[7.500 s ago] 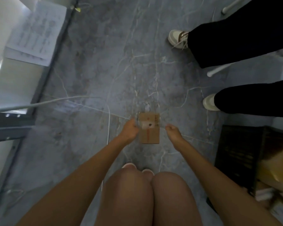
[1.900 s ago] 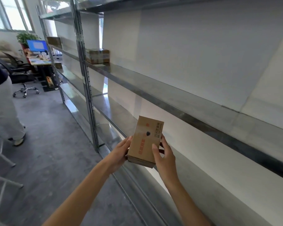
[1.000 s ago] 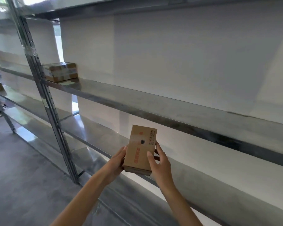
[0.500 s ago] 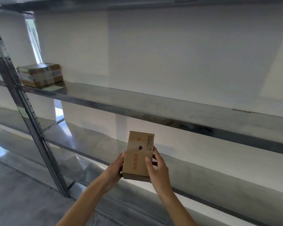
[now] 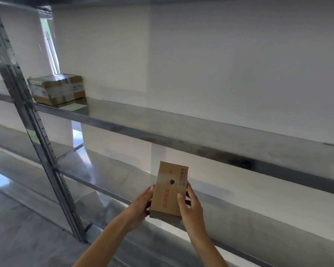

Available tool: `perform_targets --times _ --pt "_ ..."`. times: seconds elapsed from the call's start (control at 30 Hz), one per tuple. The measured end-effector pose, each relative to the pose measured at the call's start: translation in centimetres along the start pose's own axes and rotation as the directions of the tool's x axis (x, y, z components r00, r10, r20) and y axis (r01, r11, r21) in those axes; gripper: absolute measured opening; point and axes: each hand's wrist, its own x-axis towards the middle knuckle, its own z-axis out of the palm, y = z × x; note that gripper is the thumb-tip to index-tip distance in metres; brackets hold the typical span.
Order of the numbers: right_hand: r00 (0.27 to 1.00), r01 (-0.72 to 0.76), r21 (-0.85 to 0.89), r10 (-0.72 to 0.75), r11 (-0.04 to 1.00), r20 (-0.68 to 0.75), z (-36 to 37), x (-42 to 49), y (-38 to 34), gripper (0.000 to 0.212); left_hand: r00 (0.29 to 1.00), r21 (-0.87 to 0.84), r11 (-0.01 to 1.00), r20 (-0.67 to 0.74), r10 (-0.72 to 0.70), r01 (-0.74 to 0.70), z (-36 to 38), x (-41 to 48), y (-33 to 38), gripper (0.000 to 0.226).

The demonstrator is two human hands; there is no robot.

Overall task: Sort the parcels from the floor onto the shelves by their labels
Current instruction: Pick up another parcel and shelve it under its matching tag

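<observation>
A small brown cardboard parcel (image 5: 169, 190) with red print and a dark spot is held upright in front of the metal shelving. My left hand (image 5: 141, 206) grips its left side and my right hand (image 5: 190, 206) grips its right side, thumb on the front face. The parcel hangs over the front edge of the lower shelf (image 5: 112, 182). The upper shelf (image 5: 162, 124) runs across above it.
A taped cardboard box (image 5: 57, 89) sits at the left end of the upper shelf, next to the perforated steel upright (image 5: 37, 132). A flat white slip (image 5: 73, 106) lies before it. White wall stands behind the shelves; grey floor (image 5: 17, 237) lies lower left.
The view has swung right along the shelving over the last seconds, from the floor pick-up to the rack. The parcel stays in both hands, now slightly lower and nearer the lower shelf.
</observation>
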Motion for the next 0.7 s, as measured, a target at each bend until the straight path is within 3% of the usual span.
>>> perform_targets --times 0.23,0.7 --pt "0.998 -0.055 -0.008 0.055 0.998 -0.008 4.6 3.5 -0.7 0.053 0.999 -0.015 1.0 0.017 -0.028 0.028 -4.9 2.9 0.7 0.04" --pt "0.974 -0.115 0.045 0.121 0.992 -0.192 12.6 3.2 -6.0 0.054 0.976 0.021 0.997 0.208 -0.07 0.067 -13.7 5.2 2.4 0.048"
